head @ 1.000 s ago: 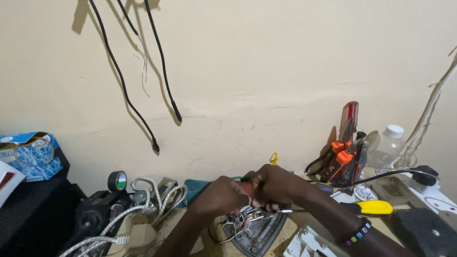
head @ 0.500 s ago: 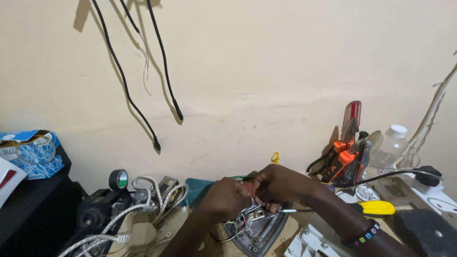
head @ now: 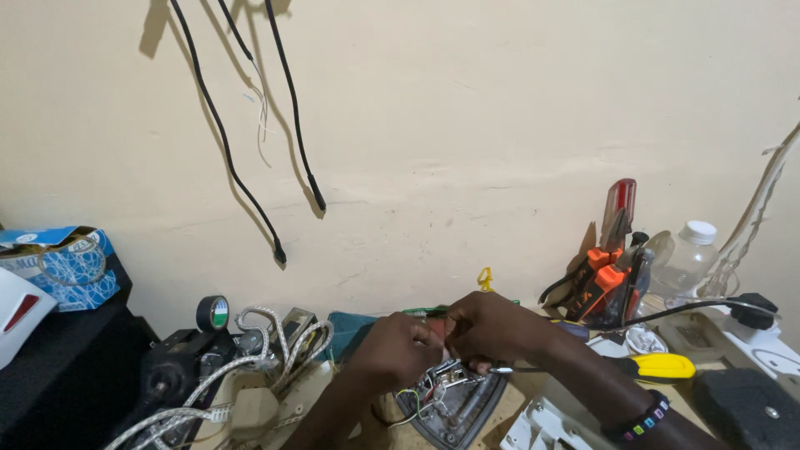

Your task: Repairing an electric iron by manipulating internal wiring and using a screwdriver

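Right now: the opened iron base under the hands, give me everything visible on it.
The iron base lies flat on the bench, pointed end toward the camera, cover off. It looks like grey metal, dull and scuffed, with a curved raised channel along its edge. Thin green, yellow and red wires sit at its wide end among small metal fittings. The left hand and right hand meet just above that end and hide part of it; whether they touch the base itself cannot be told. A white plastic part lies beside it.

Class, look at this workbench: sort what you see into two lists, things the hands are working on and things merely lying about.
In hand:
left hand
right hand
opened iron
its loose wires

Lying about:
yellow-handled tool
tape roll
braided cord
clear bottle
blue box
hanging black cables
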